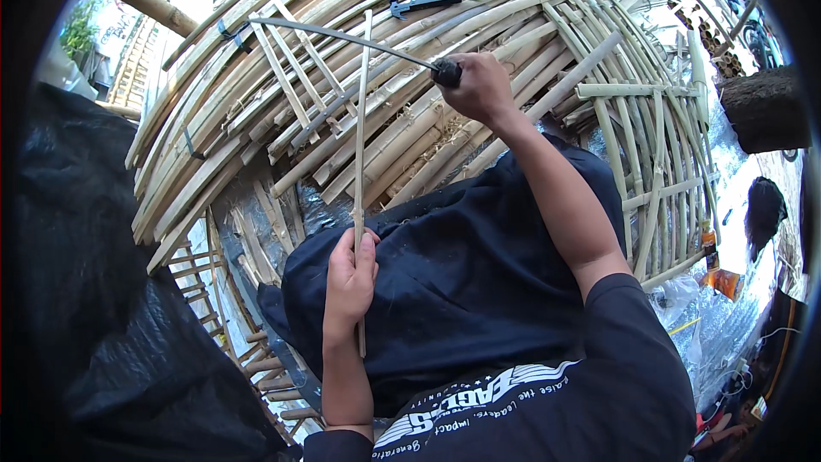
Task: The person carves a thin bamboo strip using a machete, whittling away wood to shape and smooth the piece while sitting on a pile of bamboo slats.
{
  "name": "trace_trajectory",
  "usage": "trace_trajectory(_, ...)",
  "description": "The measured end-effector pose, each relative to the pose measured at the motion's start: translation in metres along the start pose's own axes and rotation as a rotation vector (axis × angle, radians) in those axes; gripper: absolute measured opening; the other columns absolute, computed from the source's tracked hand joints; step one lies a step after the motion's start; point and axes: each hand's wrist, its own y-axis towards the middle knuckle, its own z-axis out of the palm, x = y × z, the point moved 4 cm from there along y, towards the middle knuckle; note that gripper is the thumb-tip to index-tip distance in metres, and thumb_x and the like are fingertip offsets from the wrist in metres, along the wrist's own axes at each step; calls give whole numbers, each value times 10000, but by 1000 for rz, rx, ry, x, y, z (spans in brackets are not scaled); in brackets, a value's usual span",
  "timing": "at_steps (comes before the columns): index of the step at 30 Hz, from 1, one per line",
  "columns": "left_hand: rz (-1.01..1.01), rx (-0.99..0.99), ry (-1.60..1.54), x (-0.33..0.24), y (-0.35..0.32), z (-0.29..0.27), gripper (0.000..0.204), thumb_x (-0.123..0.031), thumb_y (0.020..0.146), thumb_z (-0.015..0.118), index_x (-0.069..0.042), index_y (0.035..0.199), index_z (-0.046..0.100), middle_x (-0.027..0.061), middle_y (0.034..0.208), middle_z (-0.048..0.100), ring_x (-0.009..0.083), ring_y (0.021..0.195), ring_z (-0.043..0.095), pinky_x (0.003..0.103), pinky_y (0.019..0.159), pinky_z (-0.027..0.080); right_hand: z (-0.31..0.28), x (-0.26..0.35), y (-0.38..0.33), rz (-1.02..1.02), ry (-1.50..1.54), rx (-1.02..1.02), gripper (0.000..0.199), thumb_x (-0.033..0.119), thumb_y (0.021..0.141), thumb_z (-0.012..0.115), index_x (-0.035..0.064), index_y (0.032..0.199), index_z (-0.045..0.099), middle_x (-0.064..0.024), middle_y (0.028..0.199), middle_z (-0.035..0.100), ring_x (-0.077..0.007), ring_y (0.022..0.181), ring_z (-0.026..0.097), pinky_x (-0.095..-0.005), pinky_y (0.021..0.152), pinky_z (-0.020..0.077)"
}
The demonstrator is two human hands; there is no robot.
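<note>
My left hand (351, 278) is closed around the lower part of a narrow bamboo strip (362, 137), which stands nearly upright in the view, its bottom end beside my wrist. My right hand (481, 90) grips the dark wrapped handle of a machete (342, 35). Its long thin blade points left and crosses the strip near the top; whether it touches or cuts in, I cannot tell. Dark cloth (479, 265) covers my lap under both hands. Beyond them lies a big pile of split bamboo (402, 150).
A hammer (425, 4) with a dark handle rests on the far bamboo. Several short slats (286, 68) lie across the pile. At right leans a bamboo lattice (641, 137), near a thick dark log (764, 109). Black plastic sheeting (103, 291) hangs at left, beside a bamboo ladder-like frame (265, 365).
</note>
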Motion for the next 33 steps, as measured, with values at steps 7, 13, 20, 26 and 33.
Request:
trace_trajectory(7,94,-52,-14,-13,30,31,223,-274,1083,507,-61,1022,526,-87,585,363,4,394,297,205,353,231,-5,78,-36,-356,-186,326,118,193,682,709,113,769,704,-146,697,673,-369,693,690,-477,632,557)
trace_trajectory(13,76,32,-12,-10,57,53,155,-183,1021,610,-63,1032,513,-78,600,396,24,397,336,217,362,258,-1,60,-52,-301,-256,428,159,204,675,718,88,784,707,-154,722,686,-370,731,707,-486,674,575)
trace_trajectory(20,5,179,-19,43,92,43,222,-157,940,708,-69,1018,520,-76,637,452,21,492,393,211,433,297,27,18,-72,-206,-342,525,130,172,694,693,84,786,715,-185,744,700,-377,736,720,-485,690,581)
trace_trajectory(26,-23,147,-98,68,104,38,239,-129,915,718,-63,1012,510,-84,629,435,18,510,385,223,449,298,54,7,-80,-289,-337,496,99,162,721,668,73,727,712,-203,714,695,-370,688,718,-469,662,575)
trace_trajectory(33,29,86,90,65,117,27,296,-163,894,745,-52,1066,531,-69,688,468,22,555,415,214,490,343,62,6,-71,-265,-328,508,177,239,685,717,87,769,686,-187,682,679,-385,671,699,-484,648,561)
